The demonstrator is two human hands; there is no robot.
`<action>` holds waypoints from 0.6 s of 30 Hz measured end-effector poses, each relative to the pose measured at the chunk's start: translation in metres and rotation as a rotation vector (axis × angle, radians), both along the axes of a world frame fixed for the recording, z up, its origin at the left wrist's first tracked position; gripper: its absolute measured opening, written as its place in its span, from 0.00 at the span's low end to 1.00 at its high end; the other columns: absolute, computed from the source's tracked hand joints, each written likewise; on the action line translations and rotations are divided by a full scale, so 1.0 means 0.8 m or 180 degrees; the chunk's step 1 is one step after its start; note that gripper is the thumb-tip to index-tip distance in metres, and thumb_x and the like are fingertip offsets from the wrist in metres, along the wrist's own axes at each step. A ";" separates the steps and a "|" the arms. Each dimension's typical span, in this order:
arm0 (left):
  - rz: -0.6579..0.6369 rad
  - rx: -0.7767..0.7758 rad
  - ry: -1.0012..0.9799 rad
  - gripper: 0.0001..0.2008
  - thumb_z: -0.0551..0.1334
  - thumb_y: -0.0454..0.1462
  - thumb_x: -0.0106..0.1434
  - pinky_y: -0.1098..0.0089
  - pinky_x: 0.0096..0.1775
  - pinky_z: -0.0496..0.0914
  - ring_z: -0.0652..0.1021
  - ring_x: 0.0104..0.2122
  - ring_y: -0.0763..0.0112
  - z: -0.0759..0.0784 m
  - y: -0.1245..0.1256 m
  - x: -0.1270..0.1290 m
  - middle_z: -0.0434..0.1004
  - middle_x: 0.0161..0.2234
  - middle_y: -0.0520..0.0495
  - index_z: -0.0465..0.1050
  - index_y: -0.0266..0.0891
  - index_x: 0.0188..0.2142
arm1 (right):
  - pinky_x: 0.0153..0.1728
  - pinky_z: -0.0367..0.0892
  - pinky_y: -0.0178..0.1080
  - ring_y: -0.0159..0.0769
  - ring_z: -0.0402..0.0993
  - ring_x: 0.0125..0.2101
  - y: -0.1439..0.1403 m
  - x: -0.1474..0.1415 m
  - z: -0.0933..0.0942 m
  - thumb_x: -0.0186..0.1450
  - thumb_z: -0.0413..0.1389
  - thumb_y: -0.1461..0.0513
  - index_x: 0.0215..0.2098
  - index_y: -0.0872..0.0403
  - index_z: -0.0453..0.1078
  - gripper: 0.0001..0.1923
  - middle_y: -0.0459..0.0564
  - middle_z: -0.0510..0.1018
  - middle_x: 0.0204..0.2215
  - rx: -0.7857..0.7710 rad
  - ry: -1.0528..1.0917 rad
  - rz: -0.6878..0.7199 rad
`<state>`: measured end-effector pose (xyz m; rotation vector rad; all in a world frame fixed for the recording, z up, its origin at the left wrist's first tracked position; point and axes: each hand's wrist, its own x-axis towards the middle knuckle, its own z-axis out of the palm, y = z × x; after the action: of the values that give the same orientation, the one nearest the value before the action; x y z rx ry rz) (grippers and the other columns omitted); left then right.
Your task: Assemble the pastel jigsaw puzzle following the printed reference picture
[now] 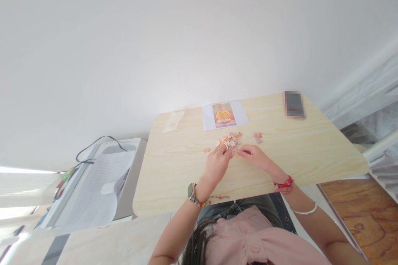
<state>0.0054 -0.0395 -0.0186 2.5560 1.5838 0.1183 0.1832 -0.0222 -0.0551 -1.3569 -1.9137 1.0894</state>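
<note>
Both hands are working at the near edge of a small heap of jigsaw pieces [230,139] lying on the pale wooden bench [174,182]. The left hand [217,160] is resting with its fingers curled onto the heap's near-left side; whether it is pinching a piece cannot be told at this size. The right hand [253,155] is reaching in from the right, its fingertips meeting at a piece just beside the left hand's fingers, seemingly pinching it, though the grip is too small to confirm.

Just beyond the heap, away from both hands, the reference picture [224,115] is lying flat. A few loose pieces [258,136] are sitting beyond the right hand, and a single one [206,150] is lying just left of the left hand. A dark phone [294,104] is lying well beyond the right hand.

To do this well, it seems wise to be spreading the heap into one layer, turning pieces face up, and checking colours against the picture before pressing pieces together.
</note>
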 end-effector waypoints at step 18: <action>0.0604 -0.0150 0.0247 0.12 0.49 0.40 0.64 0.74 0.29 0.61 0.69 0.36 0.70 -0.021 0.028 -0.099 0.67 0.35 0.48 0.70 0.41 0.32 | 0.30 0.62 0.34 0.35 0.69 0.33 -0.018 -0.039 0.003 0.61 0.50 0.61 0.36 0.54 0.68 0.08 0.50 0.71 0.35 0.1019 -0.1854 -0.0049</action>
<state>-0.0736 -0.0167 -0.0355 2.3984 1.8324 0.0001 0.1520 -0.0366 -0.0523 -1.6055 -2.3454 0.3609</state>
